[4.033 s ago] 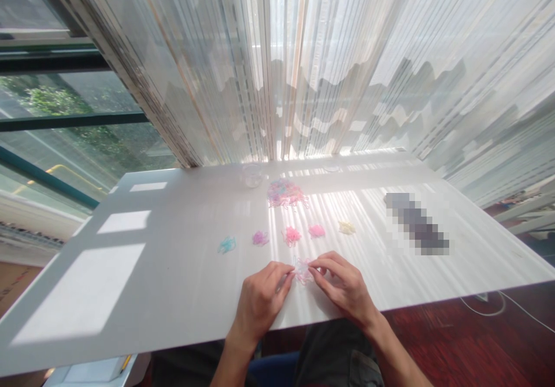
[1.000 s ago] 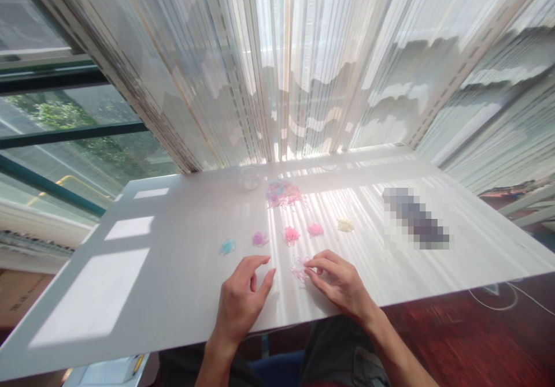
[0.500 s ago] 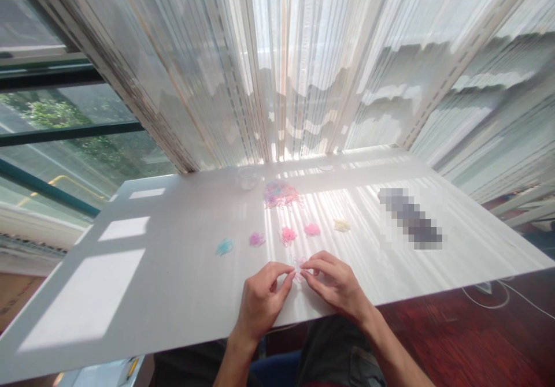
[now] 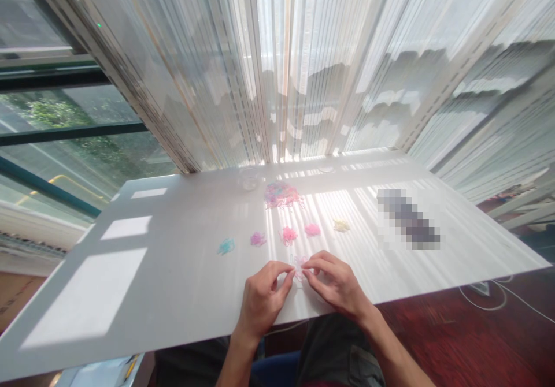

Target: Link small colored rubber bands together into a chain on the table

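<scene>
Near the front edge of the table, my left hand (image 4: pixel 266 293) and my right hand (image 4: pixel 333 280) face each other, both with thumb and forefinger pinched. Between the fingertips is a small cluster of thin pale pink and whitish loops that look like rubber bands (image 4: pixel 298 263); how many strands each hand grips is too small to tell. Beyond the hands is a row of little piles of similar bands: a teal pile (image 4: pixel 226 246), a purple pile (image 4: pixel 258 238), a hot pink pile (image 4: pixel 289 235), a lighter pink pile (image 4: pixel 312 229) and a pale yellow pile (image 4: pixel 341 225).
A larger mixed-colour heap (image 4: pixel 282 195) lies farther back on the white table (image 4: pixel 182 283). Beside it stands a clear round container (image 4: pixel 248 179). At the right is a blurred-out dark object (image 4: pixel 408 216). Blinds (image 4: pixel 277 63) border the back, and a white cable (image 4: pixel 483 300) lies on the floor.
The view has shifted very slightly. Both hands stay pinched at the same spot over the small cluster, and the piles have not moved.
</scene>
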The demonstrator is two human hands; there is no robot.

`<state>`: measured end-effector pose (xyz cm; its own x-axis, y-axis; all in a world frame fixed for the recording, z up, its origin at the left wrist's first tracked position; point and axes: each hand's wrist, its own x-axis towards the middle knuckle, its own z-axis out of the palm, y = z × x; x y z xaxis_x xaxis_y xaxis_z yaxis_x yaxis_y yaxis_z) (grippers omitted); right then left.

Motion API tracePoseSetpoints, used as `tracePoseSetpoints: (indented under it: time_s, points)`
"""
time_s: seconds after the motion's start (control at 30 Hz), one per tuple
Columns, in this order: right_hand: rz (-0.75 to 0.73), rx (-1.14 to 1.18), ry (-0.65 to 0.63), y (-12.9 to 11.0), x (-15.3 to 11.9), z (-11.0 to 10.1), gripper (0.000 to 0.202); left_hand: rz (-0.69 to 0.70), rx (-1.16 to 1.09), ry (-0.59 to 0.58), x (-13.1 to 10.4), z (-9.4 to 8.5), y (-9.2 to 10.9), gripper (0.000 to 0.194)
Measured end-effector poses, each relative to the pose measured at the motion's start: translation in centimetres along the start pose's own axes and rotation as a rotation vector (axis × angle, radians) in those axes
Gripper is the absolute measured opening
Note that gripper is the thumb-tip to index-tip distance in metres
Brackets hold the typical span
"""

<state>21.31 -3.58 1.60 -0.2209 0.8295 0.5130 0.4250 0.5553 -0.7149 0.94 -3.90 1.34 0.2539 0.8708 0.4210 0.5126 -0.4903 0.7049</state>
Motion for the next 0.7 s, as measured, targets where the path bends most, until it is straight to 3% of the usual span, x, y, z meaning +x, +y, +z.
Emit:
tracePoseSetpoints:
  time_s: [0.33, 0.47, 0.6, 0.7]
  points:
    - [0.034, -0.01, 0.008, -0.3, 0.1, -0.2, 0.013, -0.026, 0.002, 0.006, 0.0, 0.1, -0.1, 0.011]
    - [0.134, -0.11, 0.11, 0.7, 0.5, -2.4, 0.018, -0.038, 0.022, 0.007, -0.1, 0.1, -0.1, 0.009]
    - [0.259, -0.299, 0.308, 3.6, 1.2, -5.4, 0.031, -0.033, 0.043, 0.021, 0.0, 0.1, 0.0, 0.009]
    - [0.29, -0.335, 0.349, 5.6, 1.7, -6.7, 0.039, -0.041, 0.033, 0.028, 0.0, 0.1, 0.0, 0.009]
